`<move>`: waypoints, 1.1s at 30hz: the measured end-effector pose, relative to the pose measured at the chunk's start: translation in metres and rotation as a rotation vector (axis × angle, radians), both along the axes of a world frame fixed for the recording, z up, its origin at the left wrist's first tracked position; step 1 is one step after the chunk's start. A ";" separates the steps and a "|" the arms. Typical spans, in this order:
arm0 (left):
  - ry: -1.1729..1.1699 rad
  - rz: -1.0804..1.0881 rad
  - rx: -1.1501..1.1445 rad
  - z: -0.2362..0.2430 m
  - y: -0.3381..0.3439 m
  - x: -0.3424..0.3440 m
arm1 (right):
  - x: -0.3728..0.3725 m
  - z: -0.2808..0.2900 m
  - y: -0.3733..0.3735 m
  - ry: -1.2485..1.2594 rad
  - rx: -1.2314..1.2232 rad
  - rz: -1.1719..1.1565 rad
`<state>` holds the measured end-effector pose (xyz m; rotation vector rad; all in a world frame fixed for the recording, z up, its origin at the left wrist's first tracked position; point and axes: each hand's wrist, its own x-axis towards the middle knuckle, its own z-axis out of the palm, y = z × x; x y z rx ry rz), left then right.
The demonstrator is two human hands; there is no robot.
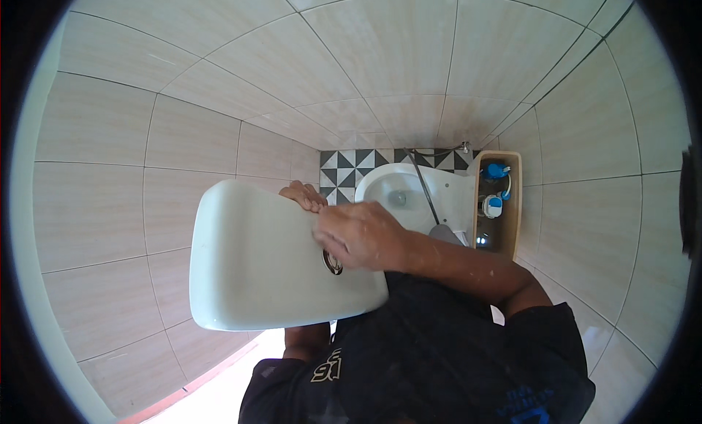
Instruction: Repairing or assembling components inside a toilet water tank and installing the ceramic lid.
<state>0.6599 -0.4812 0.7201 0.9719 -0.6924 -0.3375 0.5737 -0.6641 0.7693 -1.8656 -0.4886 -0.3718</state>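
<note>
A white toilet tank lid (pixel 252 259) is held up in front of me, tilted, to the left of the toilet. My left hand (pixel 303 196) grips its far edge; the forearm passes beneath the lid and is mostly hidden. Over the lid's right part is my right hand (pixel 365 234), fingers curled together and slightly blurred. Next to those fingers, a chrome ring-shaped flush button (pixel 333 263) shows partly, set in the lid. Whether the right fingers pinch anything is hidden.
The uncovered toilet tank (pixel 518 205) at the right holds blue-and-white flush fittings (pixel 493 205). Left of it sits the white toilet bowl (pixel 369 179), with a dark hose (pixel 423 183) across it. Beige tiled walls (pixel 395 51) stand close around; patterned floor tiles (pixel 338 177) show behind.
</note>
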 end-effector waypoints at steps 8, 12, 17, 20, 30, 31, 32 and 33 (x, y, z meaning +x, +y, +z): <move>-0.003 0.148 0.064 -0.001 0.002 -0.012 | 0.003 0.000 0.004 -0.011 0.007 0.032; -0.016 0.111 0.003 -0.014 0.008 -0.013 | 0.004 0.000 0.006 -0.030 0.035 0.042; 0.005 0.007 0.026 -0.007 0.007 -0.007 | 0.000 0.012 0.005 0.032 0.030 0.054; 0.070 0.084 -0.096 -0.011 0.002 -0.009 | 0.005 0.001 0.008 0.052 0.043 0.057; 0.045 0.058 -0.014 -0.027 0.017 -0.002 | 0.016 -0.010 0.008 0.103 0.017 0.003; 0.023 0.050 0.005 -0.023 0.016 -0.003 | 0.013 -0.009 0.010 0.104 0.019 0.003; 0.024 0.049 0.006 -0.020 0.014 -0.004 | 0.006 -0.007 0.011 0.118 0.023 0.032; -0.007 0.055 -0.005 -0.017 0.011 -0.006 | 0.003 -0.006 0.012 0.132 0.028 0.061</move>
